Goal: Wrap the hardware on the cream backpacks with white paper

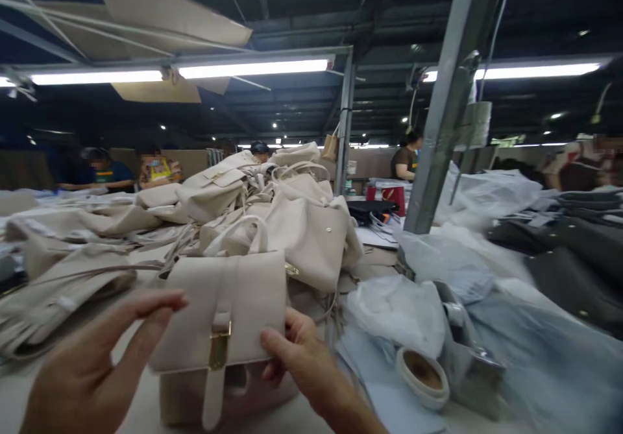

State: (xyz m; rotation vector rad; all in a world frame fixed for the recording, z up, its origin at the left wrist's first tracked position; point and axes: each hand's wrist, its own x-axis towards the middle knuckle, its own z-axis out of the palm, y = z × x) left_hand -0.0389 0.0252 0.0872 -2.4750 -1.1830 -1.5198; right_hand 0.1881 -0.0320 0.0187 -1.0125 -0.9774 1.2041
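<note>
A cream bag (pixel 195 304) with a front flap, a top handle and a strap with a gold buckle (pixel 219 346) stands upright in front of me. My right hand (pixel 304 356) grips the right edge of its flap between thumb and fingers. Raised at the flap's left side, my left hand (pixel 111 349) has thumb and forefinger close together; whether anything thin is between them is too small to tell. The bag's lower body is partly in shadow under the flap.
Behind the bag rises a pile of cream bags (pixel 306 226). To the right are clear plastic bags (pixel 394 311), a tape roll (pixel 422 378), a metal dispenser (pixel 472 362) and a slanted post (pixel 438 109). Dark bags (pixel 579 278) lie far right. Several people sit beyond.
</note>
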